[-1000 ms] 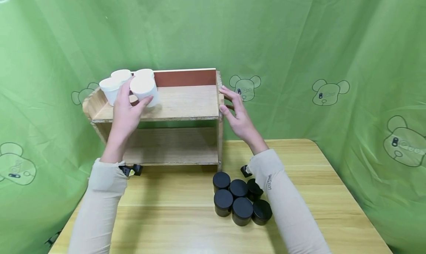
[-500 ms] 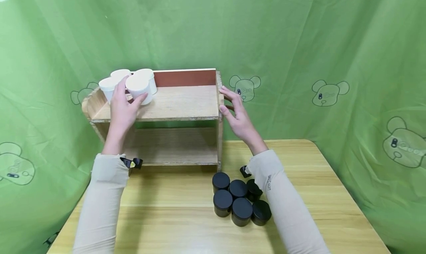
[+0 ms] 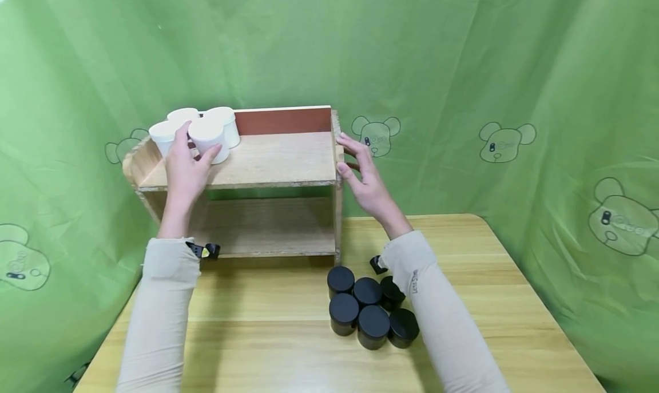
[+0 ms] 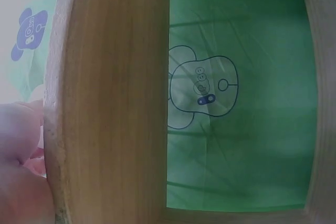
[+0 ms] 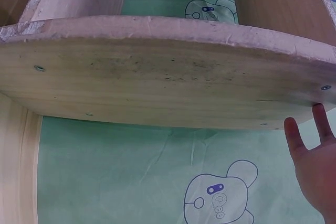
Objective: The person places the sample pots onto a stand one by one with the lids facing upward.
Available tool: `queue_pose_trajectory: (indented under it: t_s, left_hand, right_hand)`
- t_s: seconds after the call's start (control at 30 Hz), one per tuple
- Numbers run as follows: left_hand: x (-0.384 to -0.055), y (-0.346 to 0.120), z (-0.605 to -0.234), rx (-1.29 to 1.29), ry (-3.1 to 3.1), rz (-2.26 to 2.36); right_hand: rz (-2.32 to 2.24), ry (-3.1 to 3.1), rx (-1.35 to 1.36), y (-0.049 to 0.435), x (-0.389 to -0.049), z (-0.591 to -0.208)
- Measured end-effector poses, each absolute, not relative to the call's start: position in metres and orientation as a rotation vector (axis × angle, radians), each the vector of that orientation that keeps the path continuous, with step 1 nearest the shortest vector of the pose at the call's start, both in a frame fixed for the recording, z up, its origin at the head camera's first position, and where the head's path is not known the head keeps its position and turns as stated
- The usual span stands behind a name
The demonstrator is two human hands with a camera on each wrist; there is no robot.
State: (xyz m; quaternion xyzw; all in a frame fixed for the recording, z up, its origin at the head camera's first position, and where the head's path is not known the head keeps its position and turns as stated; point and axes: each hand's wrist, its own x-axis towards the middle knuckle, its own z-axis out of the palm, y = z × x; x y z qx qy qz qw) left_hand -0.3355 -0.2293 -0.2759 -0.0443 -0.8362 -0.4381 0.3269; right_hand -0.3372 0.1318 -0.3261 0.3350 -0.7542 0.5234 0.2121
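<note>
My left hand grips a white round jar, thumb on its right side, low over the top shelf. Three other white jars stand close around it: a left one, a back one and a back right one. The small wooden shelf unit has two levels and a brown back strip. Against its right side panel, the fingertips of my right hand rest, fingers spread and loosely bent. In the left wrist view, the shelf board hides most of the left hand.
Several black lidded jars stand grouped on the wooden table, in front of the unit's right end and beside my right sleeve. A green curtain with bear prints hangs behind and at both sides.
My left hand has carried the white jar slightly left and down, close in beside the other white jars. The right hand has kept its place on the side panel.
</note>
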Motion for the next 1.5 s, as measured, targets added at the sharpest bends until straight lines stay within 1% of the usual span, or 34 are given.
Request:
queue_pose_trajectory:
  t_s: [0.63, 0.77, 0.97, 1.1, 1.3, 1.5]
  left_hand:
    - [-0.34, -0.224, -0.279, 0.038, -2.188, -1.11]
    - [-0.341, -0.223, -0.278, 0.051, -2.187, -1.093]
    - [-0.342, -0.223, -0.277, 0.079, -2.163, -1.056]
    - [-0.34, -0.222, -0.277, 0.097, -2.182, -1.046]
    - [-0.337, -0.222, -0.277, 0.136, -2.178, -1.038]
    - [-0.336, -0.222, -0.278, 0.149, -2.183, -1.041]
  right_hand:
    - [1.455, -2.095, 0.915, 0.131, -0.334, -0.326]
    - [1.465, -2.089, 0.912, 0.128, -0.328, -0.32]
    - [1.486, -2.102, 0.915, 0.123, -0.307, -0.303]
    - [1.495, -2.093, 0.913, 0.122, -0.303, -0.301]
    - [1.495, -2.096, 0.919, 0.121, -0.304, -0.301]
    - [1.508, -2.083, 0.908, 0.124, -0.324, -0.317]
